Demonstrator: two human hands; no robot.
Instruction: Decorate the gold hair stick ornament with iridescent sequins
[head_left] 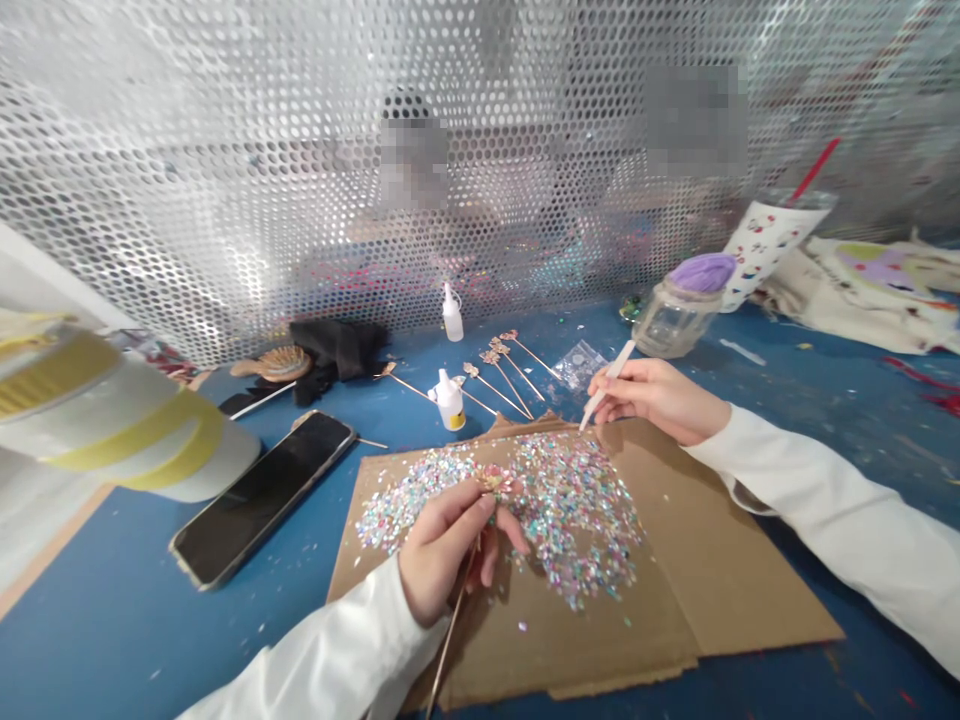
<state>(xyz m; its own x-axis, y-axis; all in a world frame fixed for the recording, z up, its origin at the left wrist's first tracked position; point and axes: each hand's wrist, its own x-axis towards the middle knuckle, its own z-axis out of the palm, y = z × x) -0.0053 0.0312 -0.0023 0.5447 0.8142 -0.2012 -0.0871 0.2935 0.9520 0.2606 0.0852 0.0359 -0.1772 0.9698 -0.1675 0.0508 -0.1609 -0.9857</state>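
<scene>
Here we are mid-job, low centre of the frame: the left hand (442,545) has thumb and fingers closed on a thin stick (448,640), its flower (495,480) held up over the sequins (585,530). Over at centre right, the right hand (654,395) is pinched round a white tool (611,382), tip down by the top edge of the spread — whether it carries a sequin is too small to tell. So how far along? One flower in hand and glittering, partly worked by my reading, though how complete it is can't be judged from here. More sticks (522,371) lie fanned at upper centre, flowers on their ends; done or waiting, they don't say. Plenty of sequins remain, which suggests supply isn't the worry. Now the room: the cardboard (742,570) shows plain brown to the right and along the bottom, its top edge torn just below the small bottle (451,405). Between the hands it's sequins all the way, with space to cross low. Tighter up top — bottle and sticks crowd that edge, and the jar (675,315) stands just beyond the right hand, with the phone (262,500) off to the left.
</scene>
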